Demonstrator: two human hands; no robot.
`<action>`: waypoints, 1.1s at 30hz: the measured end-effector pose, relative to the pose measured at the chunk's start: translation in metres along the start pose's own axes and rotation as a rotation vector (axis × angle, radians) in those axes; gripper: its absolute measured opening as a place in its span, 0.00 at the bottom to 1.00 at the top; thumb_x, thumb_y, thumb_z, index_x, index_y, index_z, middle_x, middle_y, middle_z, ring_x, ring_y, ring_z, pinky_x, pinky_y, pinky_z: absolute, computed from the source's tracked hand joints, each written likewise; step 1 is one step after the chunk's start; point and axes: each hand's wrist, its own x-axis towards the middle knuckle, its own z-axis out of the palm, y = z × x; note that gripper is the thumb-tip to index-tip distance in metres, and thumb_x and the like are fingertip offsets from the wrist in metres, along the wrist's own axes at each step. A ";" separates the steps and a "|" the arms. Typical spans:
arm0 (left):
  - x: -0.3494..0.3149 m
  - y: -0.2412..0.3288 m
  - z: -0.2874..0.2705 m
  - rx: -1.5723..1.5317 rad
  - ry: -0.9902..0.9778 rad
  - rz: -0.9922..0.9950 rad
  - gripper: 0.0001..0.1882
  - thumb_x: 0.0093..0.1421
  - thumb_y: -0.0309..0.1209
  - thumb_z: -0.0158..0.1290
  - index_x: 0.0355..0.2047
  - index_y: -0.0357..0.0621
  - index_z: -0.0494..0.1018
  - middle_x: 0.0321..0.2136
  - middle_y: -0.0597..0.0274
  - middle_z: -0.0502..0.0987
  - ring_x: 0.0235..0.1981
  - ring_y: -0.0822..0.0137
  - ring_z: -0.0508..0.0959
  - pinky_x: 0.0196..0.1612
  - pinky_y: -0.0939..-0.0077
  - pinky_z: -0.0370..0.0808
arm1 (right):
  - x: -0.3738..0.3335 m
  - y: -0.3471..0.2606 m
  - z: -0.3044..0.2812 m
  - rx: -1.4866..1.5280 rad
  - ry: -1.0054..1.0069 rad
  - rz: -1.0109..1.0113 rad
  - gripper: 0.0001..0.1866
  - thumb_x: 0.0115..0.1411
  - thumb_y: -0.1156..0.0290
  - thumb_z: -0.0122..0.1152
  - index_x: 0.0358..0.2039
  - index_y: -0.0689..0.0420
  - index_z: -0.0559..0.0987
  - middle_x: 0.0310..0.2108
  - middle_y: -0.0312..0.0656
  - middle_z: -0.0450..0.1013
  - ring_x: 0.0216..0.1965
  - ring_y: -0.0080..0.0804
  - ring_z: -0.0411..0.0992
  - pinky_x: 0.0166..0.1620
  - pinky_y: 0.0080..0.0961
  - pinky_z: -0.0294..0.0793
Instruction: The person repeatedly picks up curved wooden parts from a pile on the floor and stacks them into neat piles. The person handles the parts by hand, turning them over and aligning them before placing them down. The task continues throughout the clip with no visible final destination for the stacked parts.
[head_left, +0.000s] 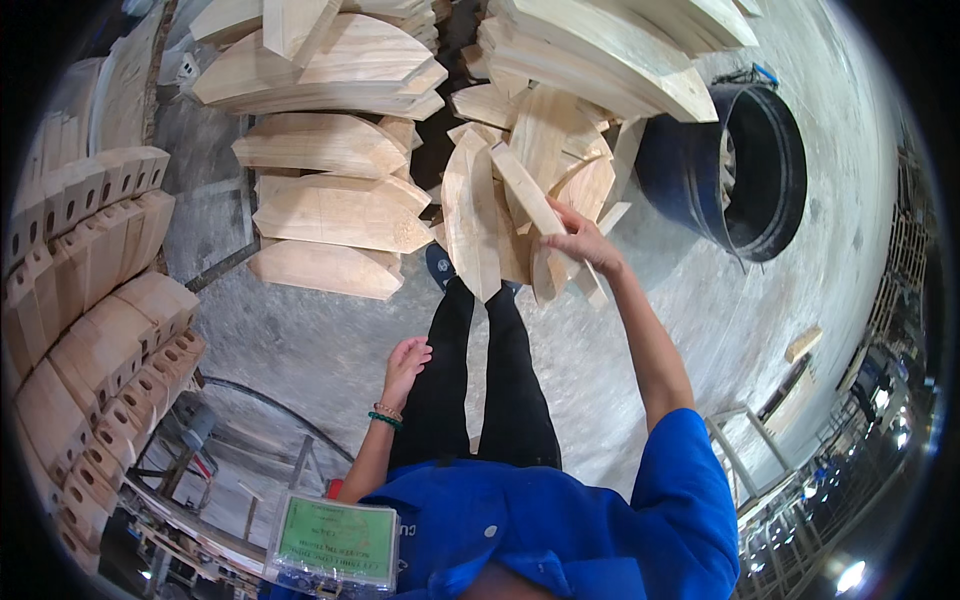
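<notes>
The right hand [583, 240] has its thumb and fingers closed around the near end of a wooden strip [520, 183], which slants over the right side of a pile of boards [470, 215]. The left hand [406, 365] hangs by the left thigh, fingers loosely curled, nothing visible in it. The strip looks stiff, fairly light, hardly slippery or fragile; gripping both long edges near its middle should balance it best.

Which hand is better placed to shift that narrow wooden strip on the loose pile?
Probably the right hand: its thumb and fingers are on the narrow wooden strip. The left hand appears empty, beside the black trousers, well short of the pile.
</notes>
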 end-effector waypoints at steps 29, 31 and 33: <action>0.066 0.152 -0.124 0.550 0.606 0.447 0.32 0.63 0.42 0.52 0.59 0.32 0.60 0.56 0.42 0.66 0.58 0.50 0.66 0.61 0.62 0.61 | -0.011 -0.069 -0.018 -0.226 0.519 -0.389 0.26 0.58 0.63 0.63 0.55 0.60 0.71 0.47 0.43 0.71 0.47 0.32 0.71 0.50 0.28 0.71; 0.073 0.146 -0.114 0.682 0.846 0.528 0.32 0.62 0.42 0.52 0.60 0.32 0.59 0.58 0.41 0.63 0.61 0.47 0.62 0.63 0.61 0.58 | -0.005 -0.080 -0.070 0.165 0.743 -0.506 0.28 0.59 0.62 0.63 0.58 0.54 0.68 0.48 0.37 0.69 0.48 0.25 0.68 0.47 0.24 0.68; 0.065 0.148 -0.109 0.702 1.006 0.628 0.32 0.62 0.40 0.52 0.60 0.33 0.59 0.60 0.41 0.61 0.62 0.46 0.60 0.64 0.61 0.56 | 0.004 -0.108 -0.108 0.438 0.894 -0.307 0.38 0.56 0.48 0.63 0.61 0.54 0.61 0.55 0.38 0.66 0.55 0.29 0.63 0.54 0.39 0.61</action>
